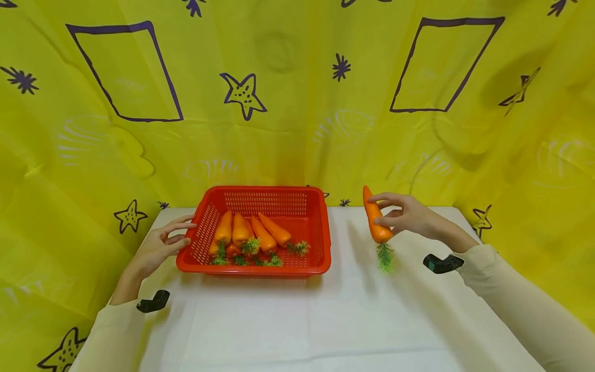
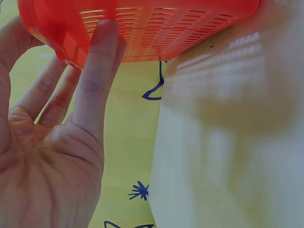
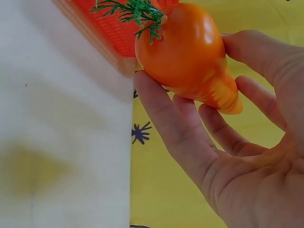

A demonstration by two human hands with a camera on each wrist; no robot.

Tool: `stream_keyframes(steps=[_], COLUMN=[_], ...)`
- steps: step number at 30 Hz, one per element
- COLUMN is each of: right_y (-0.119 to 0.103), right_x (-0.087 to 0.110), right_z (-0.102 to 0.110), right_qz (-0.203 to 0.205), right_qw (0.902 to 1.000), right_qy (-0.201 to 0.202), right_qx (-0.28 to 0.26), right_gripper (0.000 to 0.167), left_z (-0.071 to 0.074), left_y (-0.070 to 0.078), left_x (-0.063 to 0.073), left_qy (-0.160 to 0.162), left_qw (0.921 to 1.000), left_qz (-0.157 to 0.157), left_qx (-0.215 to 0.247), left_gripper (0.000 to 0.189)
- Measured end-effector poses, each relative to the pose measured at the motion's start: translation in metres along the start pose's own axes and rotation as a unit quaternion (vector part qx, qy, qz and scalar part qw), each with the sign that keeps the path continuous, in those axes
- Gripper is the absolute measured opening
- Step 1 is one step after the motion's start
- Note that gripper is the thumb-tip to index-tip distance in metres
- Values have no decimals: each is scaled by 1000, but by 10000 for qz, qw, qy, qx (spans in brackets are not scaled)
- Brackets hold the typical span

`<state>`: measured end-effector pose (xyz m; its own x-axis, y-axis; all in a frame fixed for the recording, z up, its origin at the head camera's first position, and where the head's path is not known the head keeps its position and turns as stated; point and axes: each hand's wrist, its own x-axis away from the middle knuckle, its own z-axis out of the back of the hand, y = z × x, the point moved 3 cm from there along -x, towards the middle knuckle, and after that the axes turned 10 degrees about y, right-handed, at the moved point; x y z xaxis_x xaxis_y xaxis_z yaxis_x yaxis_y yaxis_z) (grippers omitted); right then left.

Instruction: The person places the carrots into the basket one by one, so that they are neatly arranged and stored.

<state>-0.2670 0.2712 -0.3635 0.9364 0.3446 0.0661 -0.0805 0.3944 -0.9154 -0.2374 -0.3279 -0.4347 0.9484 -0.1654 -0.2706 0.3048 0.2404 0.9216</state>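
My right hand pinches an orange carrot between thumb and fingers, above the white table. The carrot's tip points up and its green leaf tuft hangs downward. In the right wrist view, the blunt leafy end of the carrot faces the camera. To the left stands a red plastic basket with slotted walls. Several carrots with green tufts lie in its left and middle part. My left hand touches the basket's left side with extended fingertips; its fingers meet the slotted outer wall.
White cloth covers the table. A yellow curtain with dark star and frame drawings hangs behind and at both sides. Black devices sit at the left wrist and right wrist.
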Motion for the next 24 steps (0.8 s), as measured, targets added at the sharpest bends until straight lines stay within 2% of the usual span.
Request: stream_keyframes(steps=[8,24], right_y=[-8,-16], right_x=[2,-4], right_z=[2,0], right_qz=[71,162], right_qw=[10000,9996], right_qy=[27,-56], right_qx=[-24,219], right_gripper=[61,62], left_z=[0,-1], left_y=[1,2], left_x=[0,1], left_qy=[43,25], left_qw=[9999,10000], left_qz=[-61,71], left_qx=[-127,-13], left_gripper=[37,38])
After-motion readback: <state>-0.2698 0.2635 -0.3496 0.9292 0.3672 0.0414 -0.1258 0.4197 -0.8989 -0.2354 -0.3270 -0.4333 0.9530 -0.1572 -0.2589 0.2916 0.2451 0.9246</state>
